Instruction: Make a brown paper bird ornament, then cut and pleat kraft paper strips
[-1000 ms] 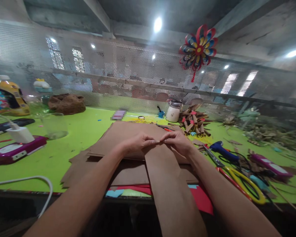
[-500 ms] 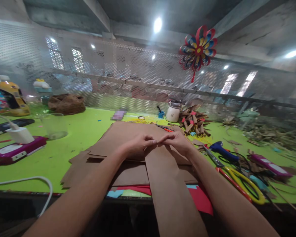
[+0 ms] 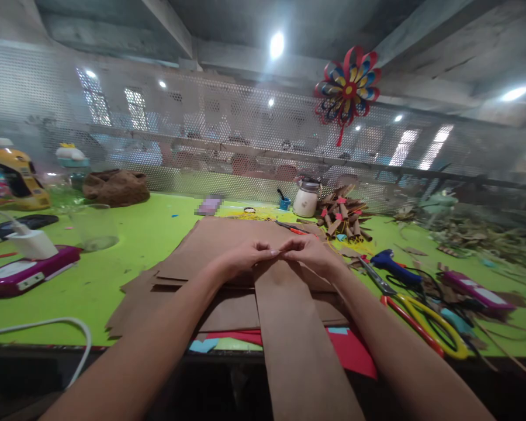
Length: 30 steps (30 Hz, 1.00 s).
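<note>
**Barely a shift: the view and the lower part of the paper strip slide slightly left, the pinch unchanged**

Left hand pinches one side of the strip's far end between thumb and fingers. From the fingertips the strip runs back past the table edge towards the wearer, likely because it is too long to stay over the stack of brown sheets beneath. Right hand pinches the same end opposite, fingertips nearly meeting; holding it from both sides probably keeps it steady, though its very edge is hidden. Scissors and a blue glue gun lie beyond the right forearm, presumably for easy reach.

Across the bright green table, from the left: a yellow bottle, a purple power strip, a clear cup, a brown bundle, a pale jar, a heap of brown rolls and dried plant matter.

Behind, a perforated screen spans the room under a grey ceiling, with a colourful flower ornament hanging right of centre
</note>
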Available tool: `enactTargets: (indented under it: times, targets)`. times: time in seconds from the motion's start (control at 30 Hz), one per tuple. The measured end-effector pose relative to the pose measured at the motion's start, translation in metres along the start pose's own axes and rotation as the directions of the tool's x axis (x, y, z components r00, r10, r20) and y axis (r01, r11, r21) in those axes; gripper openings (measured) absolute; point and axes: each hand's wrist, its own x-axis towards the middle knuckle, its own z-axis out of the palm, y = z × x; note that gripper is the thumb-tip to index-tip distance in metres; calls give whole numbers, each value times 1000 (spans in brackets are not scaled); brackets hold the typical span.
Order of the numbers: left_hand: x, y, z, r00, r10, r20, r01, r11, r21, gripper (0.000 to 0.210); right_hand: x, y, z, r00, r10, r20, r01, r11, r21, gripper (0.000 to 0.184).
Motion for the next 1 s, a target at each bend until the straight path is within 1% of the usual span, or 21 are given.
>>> enactTargets:
  times: [0.1, 0.2, 0.33, 0.4, 0.53, 0.63, 0.7, 0.87, 1.0]
  targets:
    - [-2, 2, 2, 1000, 21, 3, -21, 995, -102, 34, 0, -1, 2, 998, 34, -55, -30, 996, 83, 16]
    - [-4, 4, 4, 998, 44, 32, -38, 981, -188, 37, 0, -1, 1, 995, 45, -85, -34, 991, 130, 17]
    - [-3, 5, 3, 994, 107, 15, -102, 974, -205, 34, 0, 2, -2, 991, 62, -115, -36, 976, 215, 19]
    - [0, 3, 1, 992, 118, -33, -122, 970, -211, 32, 1, 3, -2, 987, 95, -127, -58, 962, 266, 20]
    - [6, -5, -2, 981, 92, -172, -134, 960, -247, 28, 2, 2, 2, 975, 152, -160, -88, 933, 349, 20]
    - [7, -7, -2, 975, 72, -212, -129, 956, -265, 26, 2, -2, 5, 970, 176, -167, -98, 914, 394, 26]
    - [6, -5, -1, 976, 68, -207, -126, 952, -280, 27, 1, -5, 7, 967, 186, -176, -102, 910, 401, 29]
    - [2, 0, 1, 985, 88, -148, -126, 955, -270, 35, -1, -10, 9, 959, 205, -196, -114, 912, 395, 24]
    - [2, -1, -1, 978, 129, -164, -162, 965, -207, 33, 0, -10, 7, 956, 216, -197, -118, 901, 417, 22]
